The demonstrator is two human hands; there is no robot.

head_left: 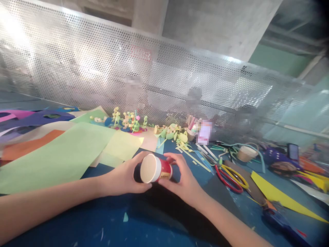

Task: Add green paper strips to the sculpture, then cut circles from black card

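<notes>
A small red paper cup [166,168] with a white band is tilted on its side above the blue table, its pale round end turned toward the left. My left hand [125,174] curves around that pale end, thumb below and fingers above. On the red end, my right hand [185,178] grips with thumb underneath and fingertips over the top. The far side of the cup is hidden. Beneath my hands lies dark sheet material [203,219].
Green paper [59,154] and other coloured sheets cover the left side. Small paper figures [128,120] stand at the back. Red-handled scissors [228,180], yellow-handled scissors [235,175], a paper cup [247,153] and a blue tool [282,224] lie right. A perforated metal panel [102,68] rises behind.
</notes>
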